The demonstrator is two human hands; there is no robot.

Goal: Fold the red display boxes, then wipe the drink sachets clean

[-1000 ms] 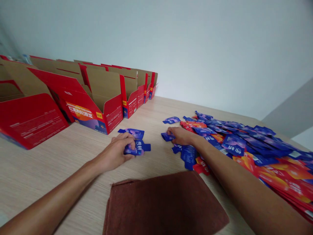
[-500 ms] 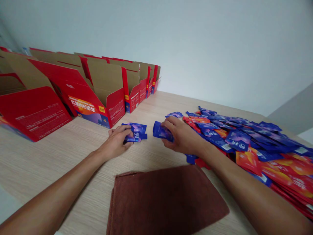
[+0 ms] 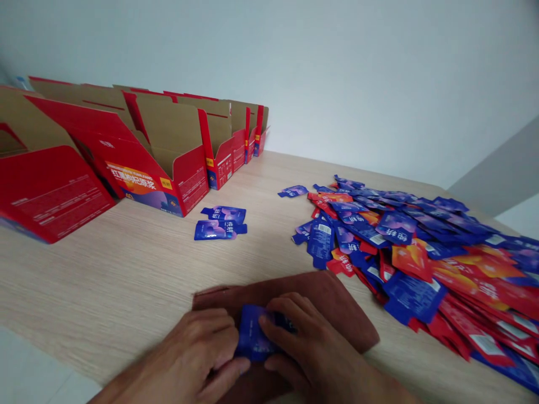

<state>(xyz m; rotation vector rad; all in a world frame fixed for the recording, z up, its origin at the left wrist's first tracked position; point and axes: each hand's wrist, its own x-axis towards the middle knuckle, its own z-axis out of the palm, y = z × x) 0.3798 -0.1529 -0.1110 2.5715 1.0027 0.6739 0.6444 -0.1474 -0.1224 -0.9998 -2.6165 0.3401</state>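
Over the pale wood-grain table (image 3: 147, 269), the hands have come together above a brown cloth (image 3: 343, 311): the right hand (image 3: 324, 353) pinches a blue sachet (image 3: 253, 335); the left hand (image 3: 197, 348) meets its edge, grip unclear. Beyond, two more sachets (image 3: 214, 229), one earlier under the left hand, lie uncovered near red boxes (image 3: 192, 177).

Sachet (image 3: 251, 332) in my grip: deep blue, faint pale print. Cloth (image 3: 337, 300) below me: plain reddish brown. Pair of sachets (image 3: 214, 229): blue-purple, white lettering. Pile (image 3: 397, 227) on my right: blue, red, orange mixed. Boxes (image 3: 194, 177): red outside, tan inside. Table (image 3: 147, 272): pale wood grain.
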